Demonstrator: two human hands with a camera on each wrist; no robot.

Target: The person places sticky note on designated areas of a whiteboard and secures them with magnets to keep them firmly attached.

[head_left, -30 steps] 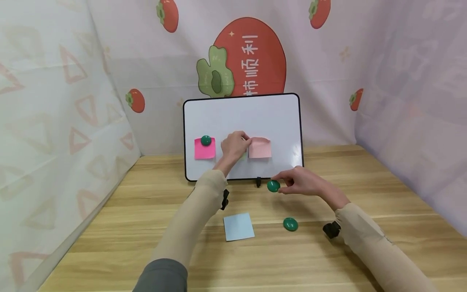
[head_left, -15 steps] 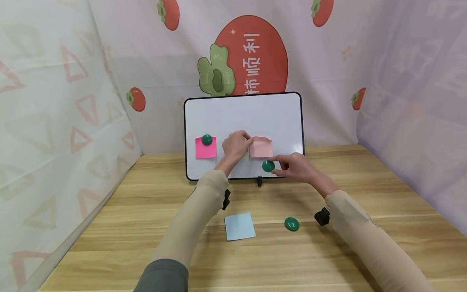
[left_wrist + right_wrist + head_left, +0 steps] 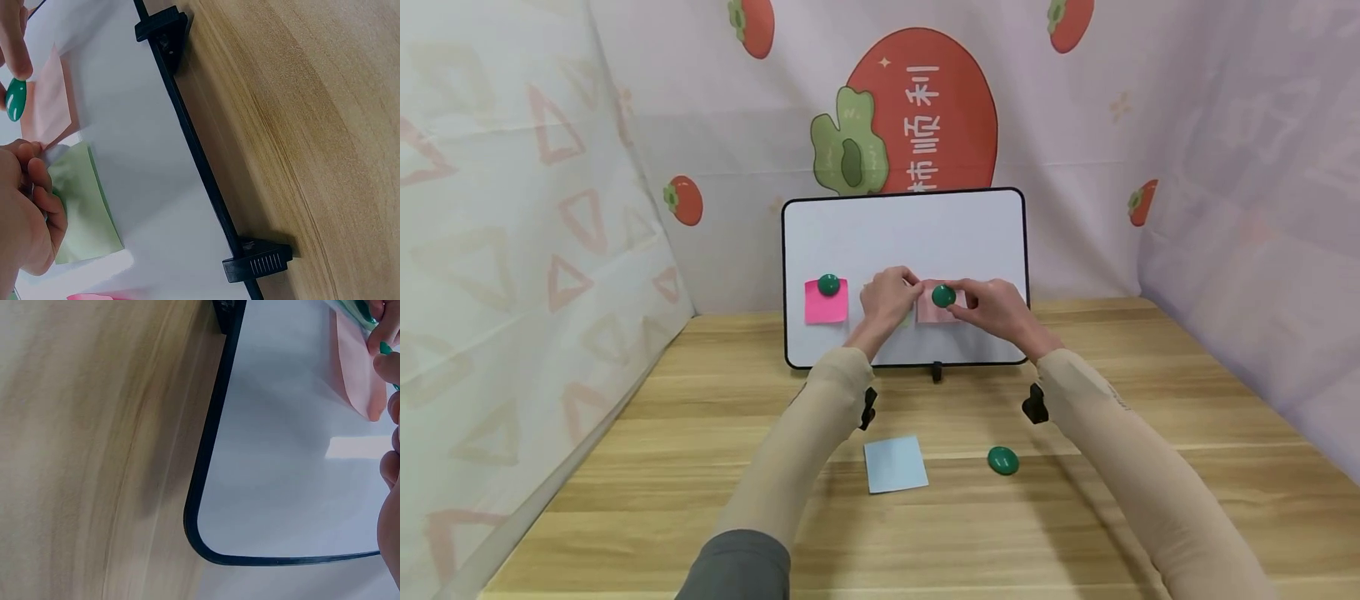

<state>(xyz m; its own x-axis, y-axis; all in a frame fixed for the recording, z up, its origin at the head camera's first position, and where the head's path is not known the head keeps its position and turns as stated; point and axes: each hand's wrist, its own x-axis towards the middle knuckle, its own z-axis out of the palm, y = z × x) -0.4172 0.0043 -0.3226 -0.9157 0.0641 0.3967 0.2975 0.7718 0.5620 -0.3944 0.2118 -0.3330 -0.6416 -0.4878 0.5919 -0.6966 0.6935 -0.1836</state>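
Note:
On the whiteboard (image 3: 850,229), my left hand (image 3: 887,300) pinches the upper left corner of a light pink sticky note (image 3: 49,115). My right hand (image 3: 997,308) holds a round green magnet (image 3: 943,296) between thumb and fingers, in front of that note's upper part. Whether the magnet touches the paper I cannot tell. A pale green sticky note (image 3: 84,206) is on the board beside my left hand, mostly covered by it in the head view. Farther left, a bright pink sticky note (image 3: 826,308) sits under another green magnet (image 3: 829,284).
A light blue sticky note (image 3: 896,464) and a spare green magnet (image 3: 1003,460) lie on the wooden table (image 3: 955,533) in front of the board. Black clip feet (image 3: 259,265) hold the board's lower edge. Printed cloth (image 3: 722,125) hangs behind it.
My right hand has lifted the green magnet from near the board's bottom edge up and slightly left, over the light pink note. My left hand has stayed at that note's corner.

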